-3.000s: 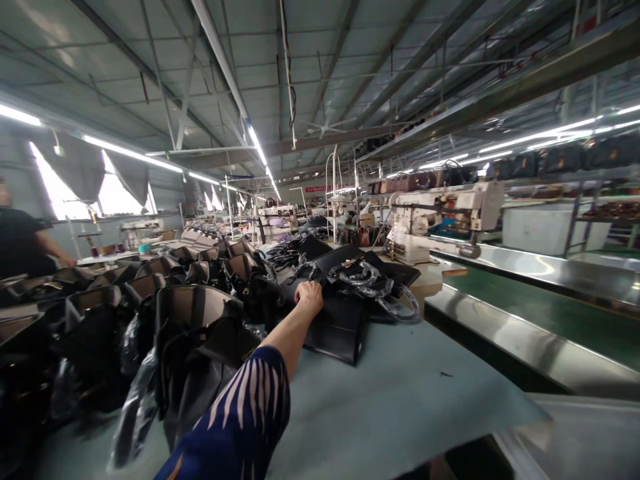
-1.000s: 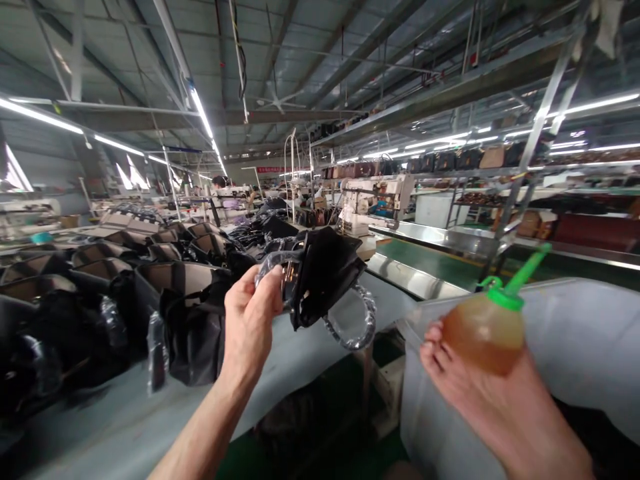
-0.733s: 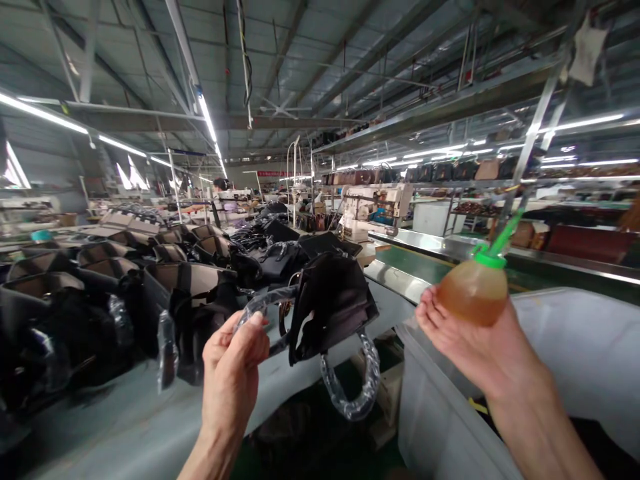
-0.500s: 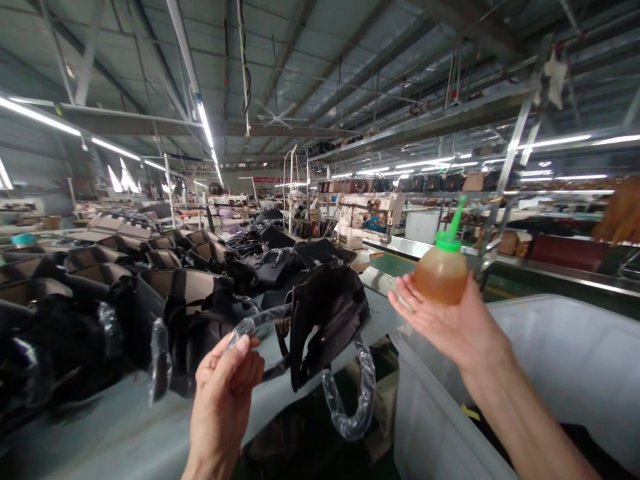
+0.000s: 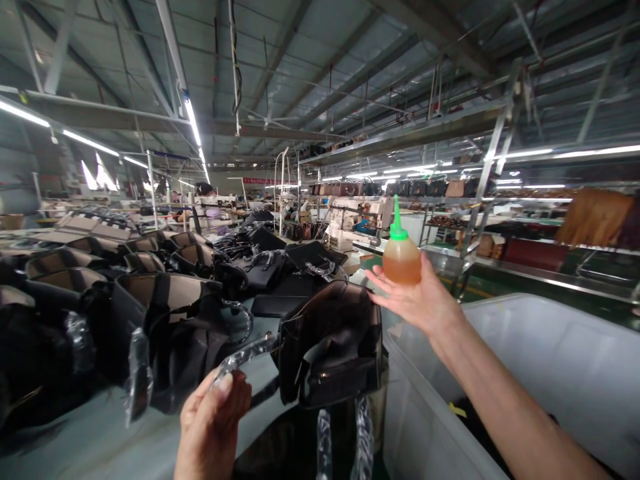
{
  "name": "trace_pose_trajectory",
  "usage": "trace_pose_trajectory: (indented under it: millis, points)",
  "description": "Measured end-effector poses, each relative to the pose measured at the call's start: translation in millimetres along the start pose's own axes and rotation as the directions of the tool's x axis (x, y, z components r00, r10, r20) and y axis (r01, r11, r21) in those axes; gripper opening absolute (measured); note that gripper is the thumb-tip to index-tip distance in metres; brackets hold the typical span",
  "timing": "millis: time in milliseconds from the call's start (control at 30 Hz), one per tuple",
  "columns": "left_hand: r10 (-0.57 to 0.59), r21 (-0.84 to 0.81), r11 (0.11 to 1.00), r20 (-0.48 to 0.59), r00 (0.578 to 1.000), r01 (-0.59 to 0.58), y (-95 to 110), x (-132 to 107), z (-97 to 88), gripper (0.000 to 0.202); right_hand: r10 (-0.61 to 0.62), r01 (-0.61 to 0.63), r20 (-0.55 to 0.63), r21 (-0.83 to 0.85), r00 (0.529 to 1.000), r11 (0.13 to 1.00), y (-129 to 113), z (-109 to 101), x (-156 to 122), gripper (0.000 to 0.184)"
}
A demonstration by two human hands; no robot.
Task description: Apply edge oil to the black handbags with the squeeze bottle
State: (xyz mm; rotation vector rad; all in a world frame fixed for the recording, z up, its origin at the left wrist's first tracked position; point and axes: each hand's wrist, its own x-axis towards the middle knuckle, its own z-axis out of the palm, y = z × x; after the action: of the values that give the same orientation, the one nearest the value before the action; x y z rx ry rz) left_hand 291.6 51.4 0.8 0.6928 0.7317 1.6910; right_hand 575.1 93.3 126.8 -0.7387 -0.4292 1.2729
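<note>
The left hand (image 5: 213, 423) sits low at the near edge of the head view, closed to a narrow pinch around a clear-plastic-wrapped handle (image 5: 245, 355) of a black leather handbag (image 5: 330, 353). The bag hangs from that handle just past the edge of a pale grey-green covered worktable (image 5: 265, 383), its second wrapped handle (image 5: 364, 440) dangling below. The right arm reaches out to the right, with the right hand (image 5: 420, 290) raised and cupped around an amber-filled plastic squeeze bottle with a green nozzle (image 5: 401, 261), which stands upright against the palm. Below that arm is the rim of a large white plastic bin (image 5: 540, 313), with open air between hand and rim. Open black bags with tan linings (image 5: 165, 293) crowd the table just left of the held bag, and flat black bags (image 5: 295, 273) lie farther along. Beyond are a cream industrial sewing machine (image 5: 360, 217) and metal shelves of bags (image 5: 450, 189).
</note>
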Motion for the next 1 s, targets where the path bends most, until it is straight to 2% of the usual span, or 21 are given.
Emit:
trace_pose_trajectory:
  millis: [100,167,233,300,333,367,400,433,467,500,533,567,600,667,700,733,800,833,867,933,1000]
  points:
    - [0.077,0.122,0.989,0.03,0.997,-0.08,-3,-1,-5.9,0.037,0.025,-0.024,0.013,-0.05,1.0,0.998,-1,8,6,0.05]
    - [0.152,0.356,0.922,0.025,0.988,-0.151,-4,-1,-13.6,0.034,0.044,-0.042,0.022,-0.086,0.999,0.995,0,17,11,0.051]
    - [0.219,0.625,0.762,0.0,0.976,-0.171,-7,-1,-23.2,0.033,0.06,-0.057,0.024,-0.121,0.998,0.991,4,27,15,0.05]
    - [0.344,0.81,0.545,0.019,0.939,-0.216,-11,-3,-32.2,0.04,0.062,-0.058,0.022,-0.152,0.998,0.987,8,39,17,0.05]
    - [0.45,0.864,0.417,0.074,0.89,-0.283,-12,-5,-35.5,0.045,0.058,-0.054,0.02,-0.165,0.998,0.985,11,44,17,0.05]
    - [0.569,0.891,0.264,0.166,0.806,-0.37,-14,-8,-37.4,0.05,0.052,-0.048,0.018,-0.176,0.998,0.983,13,49,18,0.05]
    - [0.674,0.886,0.089,0.283,0.683,-0.455,-16,-13,-37.4,0.057,0.047,-0.043,0.016,-0.185,0.999,0.982,16,53,17,0.05]
    - [0.744,0.851,-0.076,0.396,0.539,-0.52,-17,-19,-35.2,0.066,0.045,-0.041,0.015,-0.193,0.999,0.98,18,56,18,0.05]
    - [0.769,0.797,-0.201,0.489,0.412,-0.57,-18,-27,-30.3,0.072,0.044,-0.041,0.013,-0.199,0.999,0.979,20,59,18,0.052]
    - [0.765,0.734,-0.277,0.559,0.32,-0.62,-19,-34,-22.6,0.075,0.046,-0.042,0.012,-0.204,0.999,0.978,22,61,18,0.053]
    - [0.749,0.672,-0.278,0.599,0.283,-0.686,-19,-41,-12.2,0.069,0.047,-0.044,0.011,-0.208,0.999,0.977,24,62,19,0.054]
    - [0.701,0.599,-0.228,0.648,0.298,-0.767,-19,-45,0.7,0.056,0.047,-0.044,0.012,-0.21,0.999,0.977,25,64,20,0.054]
    - [0.629,0.528,-0.15,0.703,0.331,-0.836,-19,-46,15.7,0.046,0.047,-0.043,0.014,-0.211,0.999,0.977,26,64,21,0.054]
    - [0.46,0.397,0.107,0.793,0.4,-0.912,-14,-35,49.0,0.04,0.042,-0.038,0.018,-0.214,0.999,0.976,28,65,22,0.053]
    - [0.444,0.41,0.224,0.765,0.467,-0.884,-11,-25,65.7,0.038,0.04,-0.035,0.021,-0.216,0.999,0.976,28,65,23,0.053]
    - [0.461,0.417,0.296,0.726,0.511,-0.86,-7,-11,81.6,0.037,0.039,-0.034,0.021,-0.219,0.999,0.975,28,65,23,0.053]
    - [0.441,0.449,0.376,0.682,0.583,-0.81,2,17,108.1,0.033,0.04,-0.034,0.022,-0.228,0.999,0.973,28,63,23,0.053]
    - [0.385,0.475,0.367,0.705,0.595,-0.8,6,29,118.0,0.031,0.041,-0.035,0.023,-0.232,0.999,0.972,27,63,23,0.053]
    - [0.3,0.498,0.33,0.75,0.589,-0.802,9,39,125.5,0.032,0.042,-0.035,0.024,-0.235,0.999,0.971,26,62,23,0.053]
    - [0.064,0.58,0.215,0.794,0.604,-0.785,13,51,133.5,0.043,0.038,-0.03,0.027,-0.233,0.999,0.972,25,59,23,0.052]
    - [-0.157,0.666,0.086,0.744,0.65,-0.741,13,55,134.3,0.053,0.034,-0.026,0.03,-0.219,0.999,0.975,24,57,23,0.05]
